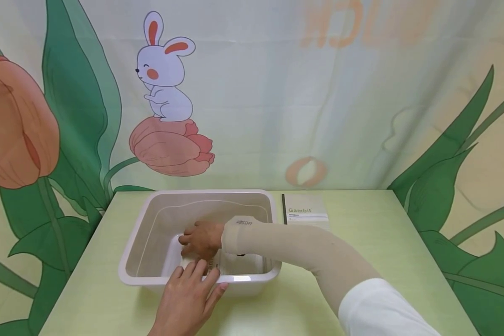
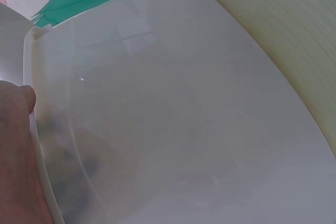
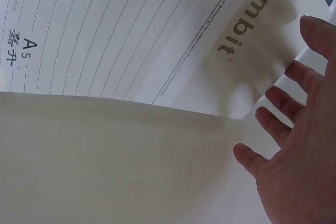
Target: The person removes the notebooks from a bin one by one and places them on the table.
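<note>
A pale plastic basin (image 1: pixel 252 279) stands on the table. My left hand (image 1: pixel 189 296) grips its near rim, fingers hooked over the edge and thumb along the outer side; the left wrist view shows mostly the basin's outer wall (image 2: pixel 173 98). My right hand (image 1: pixel 203 238) is down inside the basin, its fingers spread and slightly bent. Beside those fingers lies a white notebook (image 3: pixel 152 30) marked "Gambit" and "A5", with a lined cover. In the right wrist view the fingertips are at the notebook's edge and do not close round it.
Another "Gambit" notebook (image 1: pixel 305 205) with a dark spine lies on the pale green table (image 1: pixel 361 242), right of the basin. Behind the table hangs a curtain (image 1: pixel 252 102) printed with a rabbit, tulips and leaves.
</note>
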A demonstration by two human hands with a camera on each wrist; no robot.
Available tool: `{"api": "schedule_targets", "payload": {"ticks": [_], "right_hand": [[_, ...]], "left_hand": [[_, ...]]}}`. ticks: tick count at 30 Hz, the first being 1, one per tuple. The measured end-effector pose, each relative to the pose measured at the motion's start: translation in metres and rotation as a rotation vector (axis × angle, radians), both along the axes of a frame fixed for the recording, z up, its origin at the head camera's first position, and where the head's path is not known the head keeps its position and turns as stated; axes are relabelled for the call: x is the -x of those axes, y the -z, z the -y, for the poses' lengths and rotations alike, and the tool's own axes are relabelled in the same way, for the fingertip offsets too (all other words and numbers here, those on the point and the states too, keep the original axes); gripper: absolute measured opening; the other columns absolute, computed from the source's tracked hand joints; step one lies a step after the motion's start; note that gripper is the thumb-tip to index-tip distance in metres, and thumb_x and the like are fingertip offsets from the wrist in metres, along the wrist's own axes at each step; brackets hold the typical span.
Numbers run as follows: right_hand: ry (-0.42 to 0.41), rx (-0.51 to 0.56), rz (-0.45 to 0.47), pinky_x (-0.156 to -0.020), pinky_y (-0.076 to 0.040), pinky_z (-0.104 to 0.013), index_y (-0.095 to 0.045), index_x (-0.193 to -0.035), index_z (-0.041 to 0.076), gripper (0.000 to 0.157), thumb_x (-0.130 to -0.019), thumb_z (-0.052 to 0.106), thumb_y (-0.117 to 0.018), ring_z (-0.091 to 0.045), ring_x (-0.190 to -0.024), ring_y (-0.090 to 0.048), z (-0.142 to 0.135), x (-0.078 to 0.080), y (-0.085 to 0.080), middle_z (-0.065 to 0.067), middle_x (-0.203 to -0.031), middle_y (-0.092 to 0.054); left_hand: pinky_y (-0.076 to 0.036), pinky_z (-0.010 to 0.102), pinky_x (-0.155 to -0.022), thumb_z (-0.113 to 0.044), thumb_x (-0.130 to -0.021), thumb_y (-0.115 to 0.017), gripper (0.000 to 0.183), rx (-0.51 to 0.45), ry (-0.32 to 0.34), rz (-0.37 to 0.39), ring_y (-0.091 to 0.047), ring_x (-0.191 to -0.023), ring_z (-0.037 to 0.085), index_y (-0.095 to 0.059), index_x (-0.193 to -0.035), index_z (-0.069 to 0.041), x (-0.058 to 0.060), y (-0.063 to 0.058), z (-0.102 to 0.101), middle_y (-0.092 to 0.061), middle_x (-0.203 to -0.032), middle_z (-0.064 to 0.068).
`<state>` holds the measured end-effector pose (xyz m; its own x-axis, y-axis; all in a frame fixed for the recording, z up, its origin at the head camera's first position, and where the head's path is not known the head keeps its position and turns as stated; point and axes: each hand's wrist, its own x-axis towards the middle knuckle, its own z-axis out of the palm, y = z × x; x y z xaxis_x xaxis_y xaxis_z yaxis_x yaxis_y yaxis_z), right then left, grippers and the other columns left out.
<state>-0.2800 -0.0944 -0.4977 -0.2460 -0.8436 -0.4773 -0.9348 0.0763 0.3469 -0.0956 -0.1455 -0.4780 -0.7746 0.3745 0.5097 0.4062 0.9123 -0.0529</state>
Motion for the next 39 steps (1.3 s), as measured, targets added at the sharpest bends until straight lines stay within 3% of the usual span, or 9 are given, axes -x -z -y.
{"api": "schedule_targets", "payload": {"ticks": [5, 9, 15, 22, 26, 34, 39], "right_hand": [[0.002, 0.001, 0.026, -0.108, -0.039, -0.035, -0.042, -0.142, 0.041, 0.044, -0.099, 0.048, -0.05, -0.008, -0.134, -0.039, -0.0001, 0.0003, -0.0006, 0.014, -0.145, -0.041], [-0.012, -0.002, 0.011, -0.104, -0.041, -0.032, -0.04, -0.141, 0.042, 0.043, -0.099, 0.053, -0.045, -0.008, -0.128, -0.041, 0.0014, -0.0001, -0.0017, 0.013, -0.144, -0.04], [-0.014, 0.027, 0.02, -0.109, -0.038, -0.038, -0.038, -0.142, 0.038, 0.048, -0.098, 0.057, -0.044, -0.009, -0.13, -0.041, 0.0032, 0.0001, -0.0028, 0.015, -0.145, -0.043], [-0.092, 0.006, -0.05, -0.099, -0.04, -0.036, -0.041, -0.137, 0.045, 0.04, -0.099, 0.056, -0.043, -0.011, -0.125, -0.04, 0.0027, -0.002, -0.0044, 0.014, -0.138, -0.048], [-0.113, 0.008, -0.068, -0.097, -0.04, -0.035, -0.044, -0.136, 0.039, 0.039, -0.1, 0.055, -0.042, -0.01, -0.123, -0.042, 0.0022, -0.0026, -0.0038, 0.015, -0.136, -0.049], [-0.125, 0.026, -0.095, -0.094, -0.038, -0.036, -0.042, -0.136, 0.035, 0.042, -0.096, 0.044, -0.052, -0.01, -0.122, -0.043, 0.001, -0.0038, -0.0046, 0.014, -0.133, -0.053], [-0.15, 0.057, -0.122, -0.096, -0.037, -0.039, -0.041, -0.137, 0.036, 0.047, -0.093, 0.046, -0.053, -0.011, -0.124, -0.043, -0.0007, -0.003, -0.0096, 0.012, -0.133, -0.052]], "left_hand": [[-0.038, 0.034, -0.066, -0.057, -0.102, -0.031, 0.046, -0.005, 0.001, 0.005, -0.055, -0.077, 0.021, -0.058, -0.096, -0.021, 0.0, -0.0001, -0.0001, -0.052, -0.087, 0.0], [-0.037, 0.034, -0.066, -0.057, -0.102, -0.031, 0.046, -0.004, -0.002, 0.005, -0.054, -0.076, 0.021, -0.058, -0.096, -0.021, -0.0005, 0.0001, -0.0002, -0.052, -0.087, 0.0], [-0.037, 0.034, -0.067, -0.056, -0.103, -0.03, 0.046, -0.011, 0.002, 0.007, -0.055, -0.078, 0.022, -0.058, -0.098, -0.02, -0.0003, 0.0001, -0.0005, -0.052, -0.088, 0.001], [-0.036, 0.034, -0.067, -0.055, -0.102, -0.031, 0.045, -0.017, 0.006, 0.0, -0.054, -0.075, 0.021, -0.057, -0.095, -0.019, -0.0008, 0.0009, -0.0004, -0.051, -0.087, 0.001], [-0.037, 0.034, -0.067, -0.055, -0.103, -0.031, 0.045, -0.015, 0.007, 0.003, -0.052, -0.074, 0.021, -0.058, -0.096, -0.019, -0.0005, 0.0009, -0.0002, -0.05, -0.086, 0.001], [-0.036, 0.033, -0.067, -0.056, -0.101, -0.036, 0.042, 0.001, -0.004, 0.022, -0.052, -0.072, 0.019, -0.058, -0.098, -0.021, -0.0011, -0.0004, 0.0, -0.048, -0.085, -0.001], [-0.039, 0.036, -0.068, -0.056, -0.101, -0.035, 0.044, -0.008, -0.004, 0.017, -0.055, -0.076, 0.021, -0.06, -0.099, -0.02, -0.0007, -0.0002, 0.0009, -0.052, -0.088, 0.001]]}}
